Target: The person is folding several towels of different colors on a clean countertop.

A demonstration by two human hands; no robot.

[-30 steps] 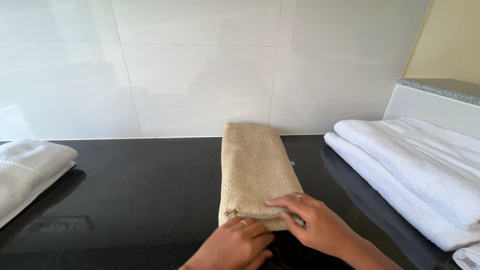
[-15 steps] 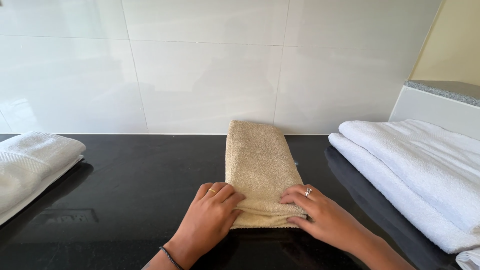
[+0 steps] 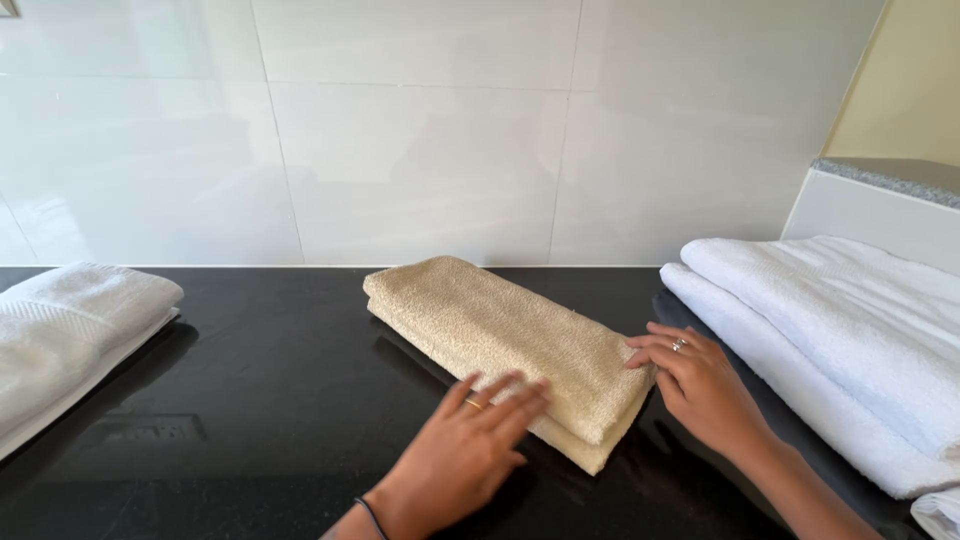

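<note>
The folded tan towel lies slantwise on the black tabletop — soft, light, likely to sag. Left hand presses its near edge with fingers spread; right hand touches its end, fingers loosely apart. Best gripped under both ends.

Our left hand at 6 o'clock, palm down, fingers spread flat, pointing toward 1 o'clock; slightly blurred. Gold ring on one finger, thin dark band on wrist. Our right hand at 4 o'clock, palm down, fingers together, tips pointing toward 10 o'clock. Ring on one finger. Right forearm runs off toward 5 o'clock. Neither hand grips anything.
</note>
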